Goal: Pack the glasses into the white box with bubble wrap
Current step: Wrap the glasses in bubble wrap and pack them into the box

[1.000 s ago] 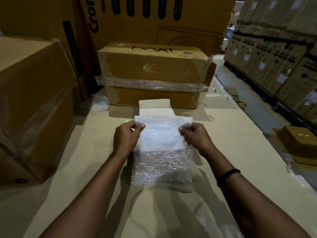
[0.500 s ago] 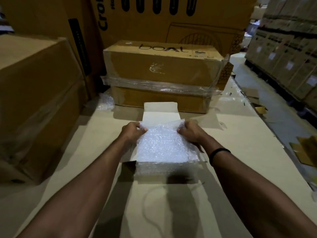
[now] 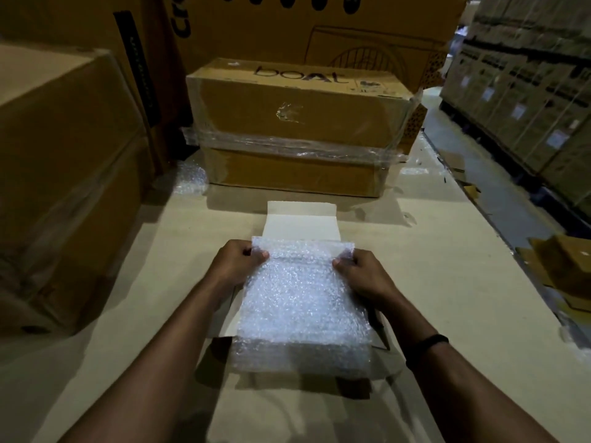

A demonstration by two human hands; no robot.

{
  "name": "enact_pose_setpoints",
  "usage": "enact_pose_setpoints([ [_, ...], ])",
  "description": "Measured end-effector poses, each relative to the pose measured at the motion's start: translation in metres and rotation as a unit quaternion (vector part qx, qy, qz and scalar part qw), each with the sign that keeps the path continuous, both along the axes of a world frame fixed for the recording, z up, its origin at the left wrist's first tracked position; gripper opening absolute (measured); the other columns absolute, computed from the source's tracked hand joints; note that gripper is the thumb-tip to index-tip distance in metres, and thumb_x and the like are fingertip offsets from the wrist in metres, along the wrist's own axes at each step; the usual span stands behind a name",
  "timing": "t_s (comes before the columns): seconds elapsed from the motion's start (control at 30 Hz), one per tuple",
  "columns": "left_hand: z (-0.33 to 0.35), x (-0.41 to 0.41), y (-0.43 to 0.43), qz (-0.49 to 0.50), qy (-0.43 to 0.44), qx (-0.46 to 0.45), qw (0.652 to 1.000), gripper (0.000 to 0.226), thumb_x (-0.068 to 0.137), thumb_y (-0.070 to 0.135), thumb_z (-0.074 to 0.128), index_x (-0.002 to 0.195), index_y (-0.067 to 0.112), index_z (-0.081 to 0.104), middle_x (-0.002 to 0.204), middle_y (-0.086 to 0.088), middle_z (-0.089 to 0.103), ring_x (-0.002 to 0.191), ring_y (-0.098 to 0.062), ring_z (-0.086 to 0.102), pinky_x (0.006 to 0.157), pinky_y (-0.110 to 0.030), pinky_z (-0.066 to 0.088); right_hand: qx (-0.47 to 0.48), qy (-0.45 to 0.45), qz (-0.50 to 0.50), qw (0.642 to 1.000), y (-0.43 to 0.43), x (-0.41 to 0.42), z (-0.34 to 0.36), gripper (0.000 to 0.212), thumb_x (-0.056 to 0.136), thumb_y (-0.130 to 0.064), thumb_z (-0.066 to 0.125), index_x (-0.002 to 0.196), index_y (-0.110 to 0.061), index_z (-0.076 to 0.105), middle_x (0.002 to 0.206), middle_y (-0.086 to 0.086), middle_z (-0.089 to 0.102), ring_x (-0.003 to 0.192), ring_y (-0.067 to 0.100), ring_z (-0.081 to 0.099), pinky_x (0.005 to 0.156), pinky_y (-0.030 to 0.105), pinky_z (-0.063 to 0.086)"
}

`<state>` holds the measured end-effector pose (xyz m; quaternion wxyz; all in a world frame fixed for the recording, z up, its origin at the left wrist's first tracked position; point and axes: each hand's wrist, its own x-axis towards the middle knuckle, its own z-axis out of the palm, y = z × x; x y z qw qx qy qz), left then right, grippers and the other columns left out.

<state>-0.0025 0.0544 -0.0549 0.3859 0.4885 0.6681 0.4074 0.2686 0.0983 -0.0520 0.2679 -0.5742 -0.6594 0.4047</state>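
Observation:
A sheet of bubble wrap (image 3: 303, 308) lies over the open white box (image 3: 300, 219), covering most of it and hanging over its near edge. Only the box's raised far flap and a strip of its left wall (image 3: 232, 318) show. My left hand (image 3: 236, 266) pinches the wrap's far left corner between thumb and fingers. My right hand (image 3: 361, 276) pinches the far right corner the same way. No glasses are visible; whatever lies under the wrap is hidden.
A taped brown carton marked "boAt" (image 3: 297, 123) stands just behind the box. Large cartons (image 3: 64, 171) wall the left side. A loose scrap of bubble wrap (image 3: 188, 177) lies at the back left. An aisle with stacked cartons (image 3: 527, 100) runs along the right.
The bubble wrap, first held up off the table, has been brought down and forward over the white box. Both hands kept their pinch on its far corners.

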Motion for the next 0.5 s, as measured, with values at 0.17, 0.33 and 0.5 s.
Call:
enact_pose_setpoints([
  [0.17,0.004,0.003,-0.015,0.007,0.094,0.017,0.995,0.021,0.075,0.041,0.074,0.081,0.021,0.071,0.075,0.011,0.070,0.072,-0.015,0.065,0.071,-0.035,0.053,0.008,0.011,-0.024,1.000,-0.021,-0.003,0.004,0.013,0.083,-0.027,0.070,0.089,-0.016,0.068,0.084,-0.006,0.071,0.082,0.014,0.068,0.069,0.026,0.049],
  [0.33,0.018,0.016,-0.025,0.021,0.346,0.087,0.934,0.063,0.078,0.027,0.077,0.134,0.028,0.047,0.134,0.000,0.053,0.119,-0.025,0.050,0.100,-0.042,0.036,0.149,-0.118,-0.073,0.979,-0.027,-0.007,0.014,0.057,0.071,-0.030,0.081,0.117,-0.030,0.049,0.112,-0.008,0.060,0.098,0.019,0.057,0.086,0.037,0.045],
  [0.5,0.024,0.021,-0.025,-0.075,0.471,0.179,0.861,0.031,0.085,0.019,0.069,0.115,0.026,0.067,0.125,0.006,0.062,0.117,-0.020,0.050,0.095,-0.036,0.028,0.303,-0.336,0.064,0.890,-0.023,-0.008,0.027,0.039,0.083,-0.025,0.070,0.121,-0.024,0.063,0.126,0.003,0.060,0.111,0.028,0.053,0.091,0.038,0.038],
])
